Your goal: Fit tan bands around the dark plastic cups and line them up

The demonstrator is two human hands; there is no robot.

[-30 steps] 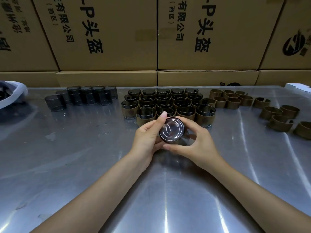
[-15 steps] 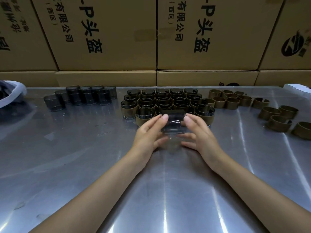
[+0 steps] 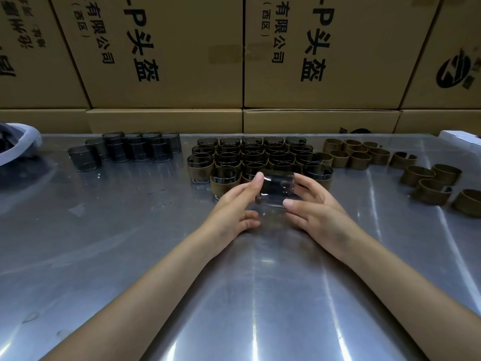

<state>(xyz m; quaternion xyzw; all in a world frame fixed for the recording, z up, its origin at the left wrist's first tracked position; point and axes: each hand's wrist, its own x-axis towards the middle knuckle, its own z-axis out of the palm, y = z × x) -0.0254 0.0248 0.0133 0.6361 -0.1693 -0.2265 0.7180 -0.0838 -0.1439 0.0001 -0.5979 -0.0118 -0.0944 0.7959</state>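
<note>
A dark see-through cup (image 3: 277,189) stands upright just above or on the steel table (image 3: 130,256), in front of the block of banded cups (image 3: 250,157). My left hand (image 3: 234,204) touches its left side with thumb and forefinger. My right hand (image 3: 312,207) holds its right side, thumb at the base. No tan band is plainly visible on this cup. Bare dark cups (image 3: 130,149) stand at the back left. Loose tan bands (image 3: 359,155) lie at the back right.
Cardboard boxes (image 3: 169,53) wall off the back of the table. More tan bands (image 3: 429,183) are scattered toward the right edge. A white-rimmed bag (image 3: 18,144) sits at the far left, and a white box corner (image 3: 458,135) at the far right.
The cup was tipped with its bottom facing me a second ago. Both hands have turned it upright and carried it forward to the front row of banded cups.
</note>
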